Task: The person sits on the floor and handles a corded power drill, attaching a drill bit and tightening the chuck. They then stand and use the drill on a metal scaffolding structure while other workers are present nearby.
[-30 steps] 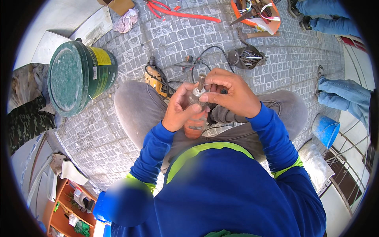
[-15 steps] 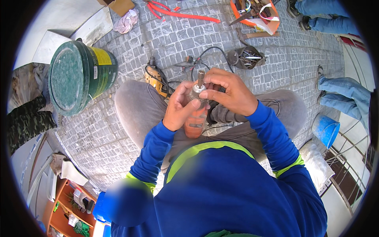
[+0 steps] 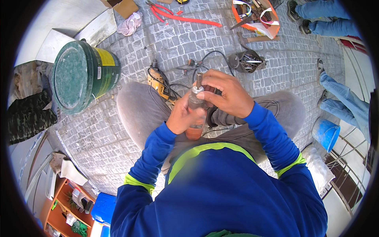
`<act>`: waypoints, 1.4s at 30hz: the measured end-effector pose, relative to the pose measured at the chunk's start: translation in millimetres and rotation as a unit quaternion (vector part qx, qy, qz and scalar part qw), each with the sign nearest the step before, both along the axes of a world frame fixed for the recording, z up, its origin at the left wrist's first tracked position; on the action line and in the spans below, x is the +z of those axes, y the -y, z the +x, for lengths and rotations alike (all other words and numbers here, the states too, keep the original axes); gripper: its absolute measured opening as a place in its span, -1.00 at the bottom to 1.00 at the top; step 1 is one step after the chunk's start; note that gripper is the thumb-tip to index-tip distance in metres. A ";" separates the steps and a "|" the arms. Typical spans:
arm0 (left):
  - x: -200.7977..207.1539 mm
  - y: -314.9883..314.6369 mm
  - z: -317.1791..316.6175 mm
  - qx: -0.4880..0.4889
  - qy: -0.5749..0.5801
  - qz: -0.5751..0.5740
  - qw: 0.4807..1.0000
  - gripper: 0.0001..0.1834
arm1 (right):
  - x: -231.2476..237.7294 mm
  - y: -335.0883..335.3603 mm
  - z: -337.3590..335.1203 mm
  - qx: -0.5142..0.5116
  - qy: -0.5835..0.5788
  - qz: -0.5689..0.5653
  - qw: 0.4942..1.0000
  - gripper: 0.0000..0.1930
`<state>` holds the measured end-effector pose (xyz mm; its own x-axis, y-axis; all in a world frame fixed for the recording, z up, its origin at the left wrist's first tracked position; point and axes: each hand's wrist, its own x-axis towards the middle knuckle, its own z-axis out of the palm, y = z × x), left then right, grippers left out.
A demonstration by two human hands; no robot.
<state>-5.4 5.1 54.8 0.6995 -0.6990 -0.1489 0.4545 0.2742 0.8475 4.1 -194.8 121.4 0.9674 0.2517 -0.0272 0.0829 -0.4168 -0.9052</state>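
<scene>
An orange-red power drill (image 3: 194, 132) stands between my thighs, its metal chuck (image 3: 195, 101) pointing up. A short, thick metal bit (image 3: 199, 80) rises out of the chuck. Around the drill's body, just below the chuck, my left hand (image 3: 182, 115) is closed; its thumb is blurred. My right hand (image 3: 228, 94) pinches the upper chuck and the base of the bit between thumb and fingers. Part of the drill is hidden behind my hands.
A yellow power tool (image 3: 158, 83) with a black cord lies beyond my left knee. Further out are a lidded green bucket (image 3: 75, 77), red-handled cutters (image 3: 185, 19), a hammer (image 3: 258, 39), a dark tool pouch (image 3: 246, 59) and an orange tool bucket (image 3: 238, 20). Two other people's legs show at right.
My left hand has slid down from the chuck onto the drill's body, baring more of the chuck. My right hand keeps its pinch at the top.
</scene>
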 end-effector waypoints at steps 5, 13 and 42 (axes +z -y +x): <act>-3.4 -7.7 -9.1 0.055 -0.100 0.145 0.983 -0.65 | -25.1 7.1 33.7 0.021 -0.107 0.058 0.992 -0.62; 4.6 -36.3 6.6 0.199 -0.151 0.086 0.965 -0.68 | -233.4 -32.7 110.0 0.037 -0.146 -0.274 0.950 -0.75; 23.6 -30.7 12.9 -0.048 -0.060 -0.050 0.996 -0.53 | -104.5 -3.9 51.0 -0.247 -0.267 0.274 0.890 -0.58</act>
<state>7.6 35.8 78.4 0.6105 -0.7770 -0.1535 0.5785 0.3051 0.7565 55.1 -190.9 16.9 0.8491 -0.0846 -0.5215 -0.4919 0.2335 -0.8388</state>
